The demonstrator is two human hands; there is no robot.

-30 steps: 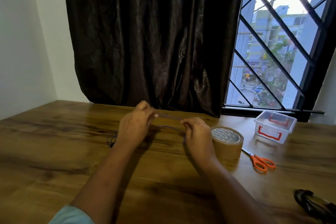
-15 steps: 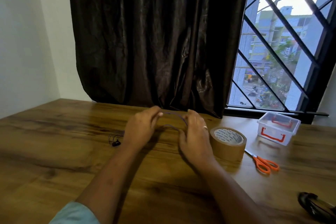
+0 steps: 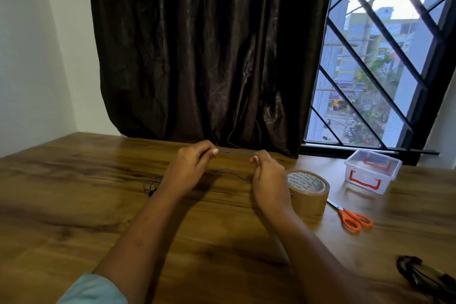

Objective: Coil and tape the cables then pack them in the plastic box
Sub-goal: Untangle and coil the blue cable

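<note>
A thin dark-blue cable (image 3: 236, 153) runs taut between my two hands above the wooden table (image 3: 74, 205). My left hand (image 3: 187, 170) pinches one end and my right hand (image 3: 267, 177) pinches the other. A slack strand of the same cable sags below, between the hands. More of a thin black cable with a small plug (image 3: 151, 186) lies on the table left of my left hand. A roll of brown tape (image 3: 308, 191) stands just right of my right hand. The clear plastic box (image 3: 372, 170) with orange handles sits further right, near the window.
Orange-handled scissors (image 3: 351, 217) lie right of the tape roll. A dark bundle (image 3: 424, 276), apparently another cable, lies at the table's lower right corner. A dark curtain (image 3: 197, 57) hangs behind the table, and a barred window is at the right.
My hands have drawn apart again after coming close together, and the cable between them is now pulled straight. The camera view has shifted slightly.
</note>
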